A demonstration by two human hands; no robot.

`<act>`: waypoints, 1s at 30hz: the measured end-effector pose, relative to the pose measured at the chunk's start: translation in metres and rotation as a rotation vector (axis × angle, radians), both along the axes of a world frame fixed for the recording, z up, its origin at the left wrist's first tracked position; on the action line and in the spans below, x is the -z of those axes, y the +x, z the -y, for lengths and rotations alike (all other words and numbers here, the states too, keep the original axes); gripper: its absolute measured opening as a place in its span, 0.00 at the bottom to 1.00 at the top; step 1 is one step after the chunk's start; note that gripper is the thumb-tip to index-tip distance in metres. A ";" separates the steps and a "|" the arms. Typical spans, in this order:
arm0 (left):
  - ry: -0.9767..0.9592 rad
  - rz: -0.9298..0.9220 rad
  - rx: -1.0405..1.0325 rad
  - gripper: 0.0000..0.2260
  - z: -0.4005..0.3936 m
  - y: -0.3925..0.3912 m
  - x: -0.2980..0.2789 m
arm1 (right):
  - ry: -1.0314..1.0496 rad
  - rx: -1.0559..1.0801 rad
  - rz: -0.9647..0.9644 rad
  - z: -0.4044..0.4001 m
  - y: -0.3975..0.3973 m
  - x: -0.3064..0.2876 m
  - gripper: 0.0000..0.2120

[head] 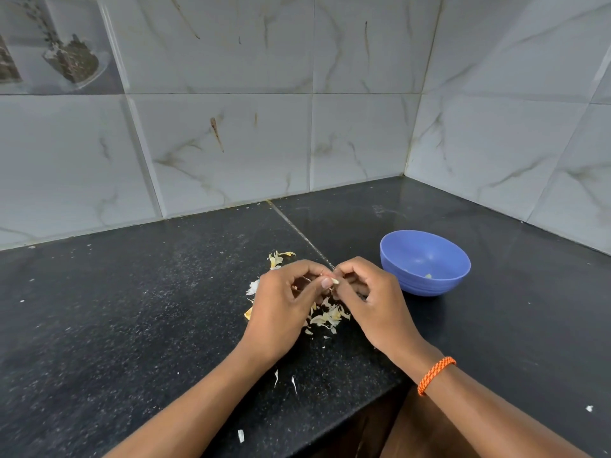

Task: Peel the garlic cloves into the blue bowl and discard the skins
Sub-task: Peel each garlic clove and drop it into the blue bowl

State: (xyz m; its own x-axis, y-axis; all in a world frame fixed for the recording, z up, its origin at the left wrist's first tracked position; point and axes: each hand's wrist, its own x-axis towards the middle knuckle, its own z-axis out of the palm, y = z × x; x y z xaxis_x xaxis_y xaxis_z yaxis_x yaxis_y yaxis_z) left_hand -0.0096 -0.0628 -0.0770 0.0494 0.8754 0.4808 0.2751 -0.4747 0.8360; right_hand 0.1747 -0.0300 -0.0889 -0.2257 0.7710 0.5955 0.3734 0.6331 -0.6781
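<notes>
Both forearms are bare, without sleeves; an orange braided wristband (435, 375) circles the wrist behind the right hand (370, 300).

Work surface and surroundings
Black speckled countertop (132, 309) meets grey marbled wall tiles (231, 143); an orange braided bracelet (435, 374) is visible.

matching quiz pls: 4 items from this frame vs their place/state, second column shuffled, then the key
Items
1. blue bowl
2. garlic clove
3. garlic skins
4. orange bracelet

Place or state
A. pinched between the fingertips of the left hand and the right hand
B. on the right wrist
C. heaped loose on the black counter under the hands
D. stands on the counter right of the hands, a pale bit inside

Pairs: 1-D, 2-A, 3-C, 4-B
</notes>
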 end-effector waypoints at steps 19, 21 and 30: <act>-0.103 0.019 -0.160 0.05 -0.005 -0.011 0.004 | 0.004 0.120 0.027 -0.004 0.003 -0.003 0.11; -0.111 0.041 -0.144 0.05 -0.005 -0.011 0.004 | -0.007 0.112 0.048 -0.004 0.003 -0.001 0.12; -0.106 0.038 -0.100 0.07 -0.007 -0.010 0.007 | 0.039 0.161 0.155 -0.005 0.000 0.002 0.19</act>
